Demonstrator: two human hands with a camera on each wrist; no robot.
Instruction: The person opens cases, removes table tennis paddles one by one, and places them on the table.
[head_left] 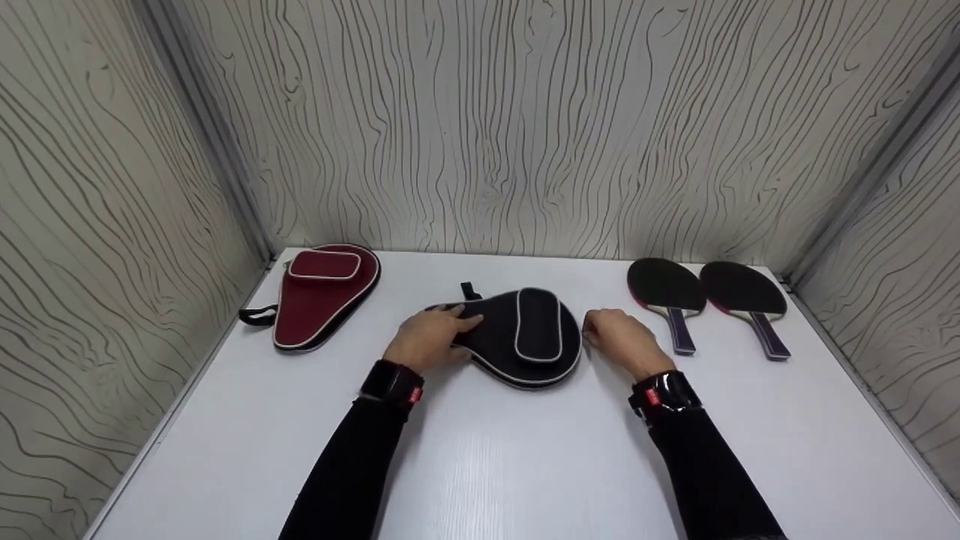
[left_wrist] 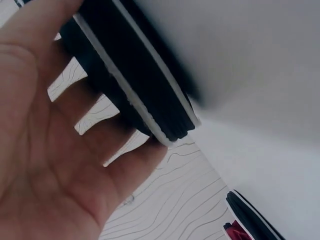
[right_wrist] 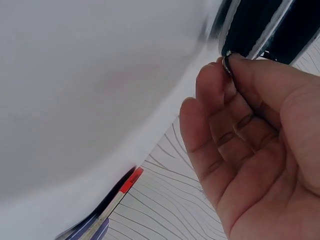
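A black table tennis paddle case with white piping and a raised pocket lies flat on the white table, its narrow end to the left. My left hand grips that narrow end, thumb on one side and fingers on the other, as the left wrist view shows. At the rounded right end, my right hand pinches a small zipper pull between thumb and index finger. In the right wrist view the case's edge stands right by those fingertips. A short black strap sticks out behind the case.
A red paddle case with a black loop lies at the table's back left. Two black-faced paddles, a nearer-in one and an outer one, lie side by side at the back right. Wood-patterned panels enclose the table.
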